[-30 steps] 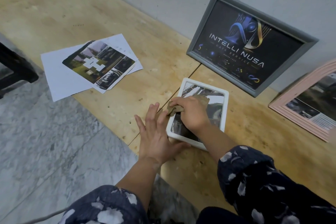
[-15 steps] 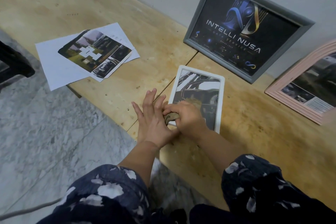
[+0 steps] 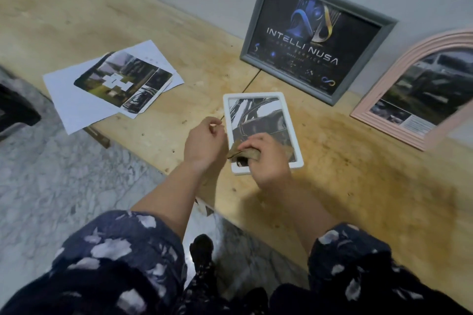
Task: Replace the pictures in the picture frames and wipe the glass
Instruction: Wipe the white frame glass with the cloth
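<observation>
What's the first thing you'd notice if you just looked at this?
The grey frame with the glowing "INTELLI NUSA" poster, leaning on the wall at the back. Then the white frame lying flat on the wooden bench, where the right hand holds a brown cloth on its glass.

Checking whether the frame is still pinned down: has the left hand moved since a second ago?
Yes. The left hand has lifted off the bench beside the white frame, where it lay flat, and now hangs above it, fingers loosely curled.
</observation>
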A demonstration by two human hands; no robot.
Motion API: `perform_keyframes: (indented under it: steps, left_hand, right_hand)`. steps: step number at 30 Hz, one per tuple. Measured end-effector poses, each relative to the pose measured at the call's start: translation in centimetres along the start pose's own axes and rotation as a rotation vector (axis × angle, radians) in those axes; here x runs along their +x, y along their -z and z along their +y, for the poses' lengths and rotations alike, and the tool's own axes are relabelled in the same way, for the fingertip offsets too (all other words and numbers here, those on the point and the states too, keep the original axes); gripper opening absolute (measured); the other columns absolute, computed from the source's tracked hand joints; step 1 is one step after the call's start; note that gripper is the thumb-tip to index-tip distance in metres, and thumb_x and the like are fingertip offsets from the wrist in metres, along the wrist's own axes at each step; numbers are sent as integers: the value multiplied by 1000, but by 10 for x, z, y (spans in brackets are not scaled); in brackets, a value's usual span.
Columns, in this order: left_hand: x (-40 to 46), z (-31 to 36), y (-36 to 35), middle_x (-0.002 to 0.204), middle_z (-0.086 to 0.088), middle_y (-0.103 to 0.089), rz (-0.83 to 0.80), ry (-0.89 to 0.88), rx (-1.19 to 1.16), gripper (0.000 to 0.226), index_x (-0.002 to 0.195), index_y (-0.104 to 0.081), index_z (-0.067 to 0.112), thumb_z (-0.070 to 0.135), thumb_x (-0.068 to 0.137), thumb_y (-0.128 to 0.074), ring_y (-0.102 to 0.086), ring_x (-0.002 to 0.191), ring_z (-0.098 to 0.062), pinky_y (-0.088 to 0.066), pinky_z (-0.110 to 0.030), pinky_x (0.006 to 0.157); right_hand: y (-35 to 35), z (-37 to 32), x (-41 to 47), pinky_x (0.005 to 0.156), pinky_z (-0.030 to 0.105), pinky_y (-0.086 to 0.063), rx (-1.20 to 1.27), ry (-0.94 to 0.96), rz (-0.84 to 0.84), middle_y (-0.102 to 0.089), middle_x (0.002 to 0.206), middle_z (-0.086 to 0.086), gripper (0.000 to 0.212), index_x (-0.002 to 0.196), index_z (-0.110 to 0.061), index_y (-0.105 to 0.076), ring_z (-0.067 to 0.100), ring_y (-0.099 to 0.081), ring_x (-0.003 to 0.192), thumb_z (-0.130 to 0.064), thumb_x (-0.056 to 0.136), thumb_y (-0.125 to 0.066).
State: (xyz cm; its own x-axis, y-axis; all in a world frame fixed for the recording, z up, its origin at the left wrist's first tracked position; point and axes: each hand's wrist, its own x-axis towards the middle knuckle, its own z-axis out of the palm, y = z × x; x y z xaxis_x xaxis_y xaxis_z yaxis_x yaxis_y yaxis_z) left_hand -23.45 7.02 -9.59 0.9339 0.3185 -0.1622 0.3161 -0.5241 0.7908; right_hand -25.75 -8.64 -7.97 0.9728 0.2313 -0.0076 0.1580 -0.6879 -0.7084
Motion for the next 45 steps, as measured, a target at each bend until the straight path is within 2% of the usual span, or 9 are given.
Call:
perform_keyframes:
  steps: [3, 7, 13, 19, 27, 32, 37, 42, 45]
  left_hand:
    - [13, 16, -5, 97, -2, -69, -182, 47, 195, 17, 95, -60, 23, 32, 83, -66, -63, 95, -23, -45, -27, 74]
    - [13, 17, -12, 95, -9, -68, -168, 42, 247, 21, 90, -54, 18, 22, 76, -70, -63, 91, -29, -46, -32, 69]
    - [6, 22, -18, 100, -11, -61, -141, 53, 279, 22, 88, -48, 17, 19, 75, -66, -59, 91, -33, -38, -30, 67]
    - [1, 29, -19, 102, -7, -50, -171, 4, 353, 21, 94, -46, 16, 18, 80, -63, -56, 95, -32, -38, -32, 72]
    - [1, 30, -20, 106, -7, -46, -175, -7, 416, 27, 105, -48, 12, 21, 83, -62, -53, 97, -30, -36, -32, 74]
    - [-2, 31, -20, 109, -8, -47, -182, -21, 451, 26, 105, -49, 10, 21, 85, -61, -52, 97, -30, -35, -32, 73]
    - [-4, 31, -17, 114, -6, -47, -202, -79, 592, 16, 105, -50, 14, 12, 88, -51, -55, 92, -32, -40, -36, 67]
    - [0, 36, -11, 103, 1, -52, -311, -89, 762, 31, 113, -52, 25, 25, 83, -57, -56, 92, -24, -40, -31, 63]
    - [5, 46, -14, 107, 1, -55, -277, -84, 776, 35, 114, -51, 22, 38, 83, -54, -57, 94, -23, -40, -29, 67]
  right_hand:
    - [-25, 6, -29, 87, 41, -47, -103, 109, 23, -60, 110, 2, 34, 94, -18, -72, 24, -57, 99, -9, 66, -56]
    - [-31, 15, -45, 84, 38, -46, -210, 218, 77, -64, 117, 0, 26, 96, -19, -74, 24, -58, 101, -32, 78, -59]
    - [-24, 22, -29, 66, 37, -49, -267, 288, 47, -66, 84, 1, 28, 93, -15, -72, 28, -57, 79, -21, 83, -46]
    - [-4, 36, -24, 68, 36, -45, -158, 182, -60, -65, 79, 2, 36, 90, -16, -76, 26, -53, 80, -6, 67, -50]
    - [37, 74, -34, 67, 26, -31, -163, -46, 82, -60, 80, 5, 39, 88, -10, -75, 21, -42, 84, 17, 70, -53]
    - [40, 65, -40, 69, 31, -35, -193, -144, 126, -50, 82, 0, 42, 82, -9, -72, 22, -43, 87, 19, 70, -43]
    - [61, 88, -46, 71, 27, -48, -245, -418, 224, -60, 102, 4, 38, 93, -18, -71, 25, -61, 91, 11, 79, -51]
    - [93, 82, -28, 55, 2, -36, -104, -457, 188, -66, 110, 4, 36, 105, -10, -70, 12, -56, 86, 10, 86, -47]
    - [89, 63, -1, 61, -2, -35, -97, -364, 209, -63, 114, 5, 36, 111, -10, -69, 10, -54, 90, 8, 89, -47]
